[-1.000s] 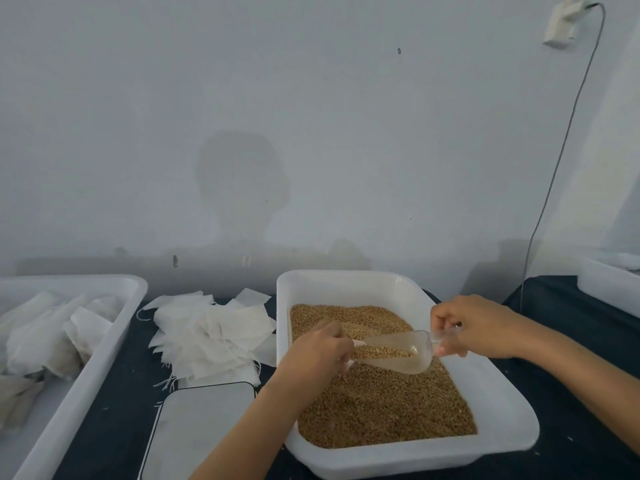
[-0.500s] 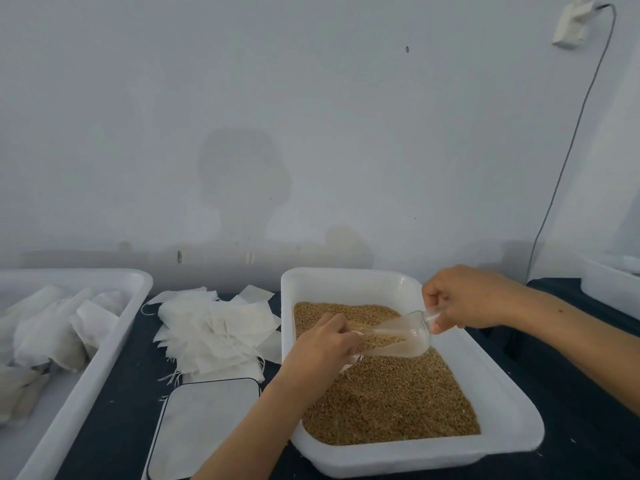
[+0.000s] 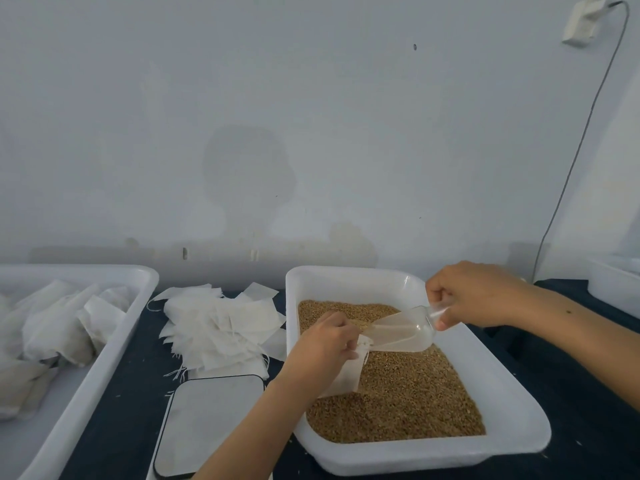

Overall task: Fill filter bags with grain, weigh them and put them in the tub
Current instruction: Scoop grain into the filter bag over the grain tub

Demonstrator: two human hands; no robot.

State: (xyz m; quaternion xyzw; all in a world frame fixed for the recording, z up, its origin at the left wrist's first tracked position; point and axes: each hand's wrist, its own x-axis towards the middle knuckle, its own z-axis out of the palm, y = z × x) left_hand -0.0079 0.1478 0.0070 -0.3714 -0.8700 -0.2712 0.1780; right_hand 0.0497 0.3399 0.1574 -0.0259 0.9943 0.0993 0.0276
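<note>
The left hand (image 3: 323,344) pinches the mouth of a white filter bag (image 3: 346,374) that hangs over the grain (image 3: 398,393) in the white tray (image 3: 512,403). The right hand (image 3: 474,294) grips the handle of a clear scoop (image 3: 401,332), tilted down to the left with its lip at the bag's mouth. Left of the tray lies a heap of empty bags (image 3: 221,323); nearer sits a flat scale (image 3: 207,420). At far left the tub (image 3: 114,348) holds filled bags (image 3: 52,327)

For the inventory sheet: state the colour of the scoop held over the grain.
The scoop is clear, colourless plastic, seen in the head view, the only one.
</note>
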